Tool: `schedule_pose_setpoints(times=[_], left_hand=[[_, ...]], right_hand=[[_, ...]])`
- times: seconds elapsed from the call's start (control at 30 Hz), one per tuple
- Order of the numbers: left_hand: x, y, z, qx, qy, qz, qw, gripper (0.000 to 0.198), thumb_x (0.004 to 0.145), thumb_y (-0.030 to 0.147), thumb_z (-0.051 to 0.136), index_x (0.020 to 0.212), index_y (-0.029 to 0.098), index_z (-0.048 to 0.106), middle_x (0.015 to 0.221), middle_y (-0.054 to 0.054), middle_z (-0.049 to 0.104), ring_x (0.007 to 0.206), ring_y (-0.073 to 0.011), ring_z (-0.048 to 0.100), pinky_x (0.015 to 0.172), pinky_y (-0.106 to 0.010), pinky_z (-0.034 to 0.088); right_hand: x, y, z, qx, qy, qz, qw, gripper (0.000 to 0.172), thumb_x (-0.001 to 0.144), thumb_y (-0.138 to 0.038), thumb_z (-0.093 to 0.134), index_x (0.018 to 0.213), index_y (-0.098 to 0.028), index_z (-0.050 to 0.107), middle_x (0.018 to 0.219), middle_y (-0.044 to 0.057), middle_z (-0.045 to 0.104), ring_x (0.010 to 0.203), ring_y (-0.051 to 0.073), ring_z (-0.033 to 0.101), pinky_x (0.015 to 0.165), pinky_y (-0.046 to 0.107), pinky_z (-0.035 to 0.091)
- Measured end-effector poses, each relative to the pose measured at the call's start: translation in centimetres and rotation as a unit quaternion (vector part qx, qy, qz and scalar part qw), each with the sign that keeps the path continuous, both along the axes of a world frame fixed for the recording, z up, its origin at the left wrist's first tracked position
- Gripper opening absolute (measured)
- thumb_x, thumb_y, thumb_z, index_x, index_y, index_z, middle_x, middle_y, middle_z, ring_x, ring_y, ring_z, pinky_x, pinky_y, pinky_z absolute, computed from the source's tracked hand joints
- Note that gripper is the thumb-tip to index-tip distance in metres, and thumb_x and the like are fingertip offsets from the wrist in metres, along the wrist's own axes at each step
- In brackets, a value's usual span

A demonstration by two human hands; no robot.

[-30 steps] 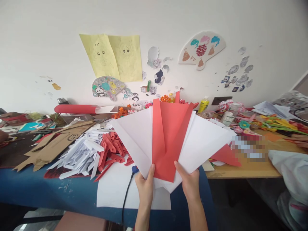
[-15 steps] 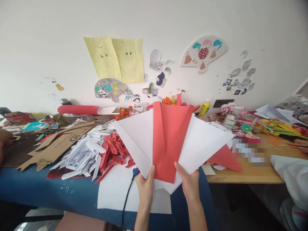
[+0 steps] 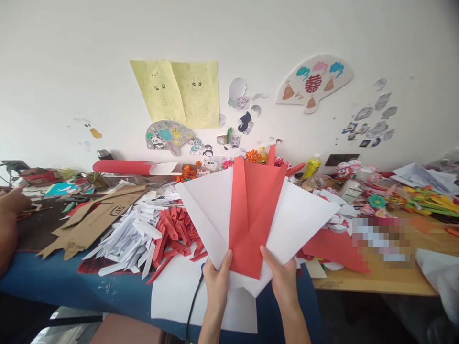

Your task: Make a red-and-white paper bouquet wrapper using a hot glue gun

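Observation:
I hold a fan of folded paper up in front of me: a red folded sheet [image 3: 253,210] in the middle with a white folded sheet [image 3: 208,210] on its left and another white sheet [image 3: 301,215] on its right. My left hand [image 3: 216,286] pinches the lower left of the fan, thumb on the front. My right hand [image 3: 283,282] pinches the lower right the same way. Below the fan a flat white sheet [image 3: 179,296] lies on the blue table cover [image 3: 71,291].
A heap of white folded strips [image 3: 125,234] and red folded pieces [image 3: 174,229] lies left of the fan, with cardboard scraps [image 3: 86,224] beyond. A black cable [image 3: 191,306] hangs over the edge. Another person's hand [image 3: 10,210] rests at far left. Craft clutter covers the wooden table [image 3: 394,282] right.
The fan of paper stays in both hands, held the same way. My view has shifted a little left and up, so everything sits slightly lower and to the right.

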State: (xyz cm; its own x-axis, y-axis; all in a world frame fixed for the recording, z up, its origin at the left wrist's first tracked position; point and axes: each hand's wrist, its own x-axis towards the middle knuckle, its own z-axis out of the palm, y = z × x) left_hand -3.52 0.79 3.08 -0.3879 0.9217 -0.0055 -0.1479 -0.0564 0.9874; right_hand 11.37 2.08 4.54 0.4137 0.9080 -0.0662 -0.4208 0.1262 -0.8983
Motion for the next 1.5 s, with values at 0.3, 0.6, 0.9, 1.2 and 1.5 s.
schedule_pose_setpoints(times=[0.3,0.6,0.9,1.2,1.5], left_hand=[[-0.4,2.2,1.7,0.016,0.027,0.017,0.999,0.046,0.078,0.050,0.079,0.102,0.011,0.080,0.104,-0.015,0.080,0.099,-0.0346,0.075,0.082,-0.039,0.061],[-1.4,4.9,3.0,0.039,0.083,0.057,0.994,0.039,0.082,0.049,0.075,0.083,0.010,0.079,0.081,-0.012,0.079,0.078,-0.0304,0.074,0.067,-0.035,0.058],[-1.2,6.5,4.2,0.047,0.096,0.062,0.992,0.037,0.082,0.047,0.074,0.074,0.012,0.076,0.073,-0.008,0.076,0.070,-0.0254,0.070,0.063,-0.032,0.054],[-0.8,6.9,4.8,0.066,0.138,0.084,0.985,0.044,0.084,0.046,0.071,0.052,0.018,0.061,0.050,0.000,0.057,0.049,-0.0160,0.051,0.050,-0.027,0.041],[-0.4,7.6,4.4,0.091,0.154,0.081,0.980,0.052,0.082,0.048,0.071,0.045,0.021,0.046,0.044,0.003,0.042,0.044,-0.0120,0.039,0.046,-0.026,0.031]], right_hand=[[-0.3,2.7,1.1,-0.032,0.003,0.013,0.999,0.053,0.059,-0.036,0.094,0.102,-0.010,0.076,0.104,0.017,0.078,0.093,0.033,0.075,0.079,0.041,0.063],[-1.7,6.1,2.8,-0.030,0.059,0.049,0.997,0.048,0.059,-0.032,0.094,0.099,-0.014,0.076,0.104,0.013,0.079,0.093,0.031,0.076,0.083,0.040,0.063],[-1.4,7.1,3.4,0.003,0.023,0.161,0.987,0.061,0.060,-0.029,0.094,0.116,-0.019,0.071,0.117,0.011,0.076,0.107,0.031,0.073,0.095,0.046,0.060],[-1.5,7.2,4.0,0.039,-0.035,0.116,0.992,0.061,0.064,-0.030,0.091,0.121,-0.019,0.070,0.115,0.010,0.077,0.107,0.031,0.072,0.098,0.049,0.058],[-1.9,7.4,2.9,0.047,-0.053,0.105,0.992,0.070,0.059,-0.030,0.093,0.123,-0.018,0.068,0.121,0.012,0.074,0.111,0.034,0.071,0.101,0.052,0.056]])
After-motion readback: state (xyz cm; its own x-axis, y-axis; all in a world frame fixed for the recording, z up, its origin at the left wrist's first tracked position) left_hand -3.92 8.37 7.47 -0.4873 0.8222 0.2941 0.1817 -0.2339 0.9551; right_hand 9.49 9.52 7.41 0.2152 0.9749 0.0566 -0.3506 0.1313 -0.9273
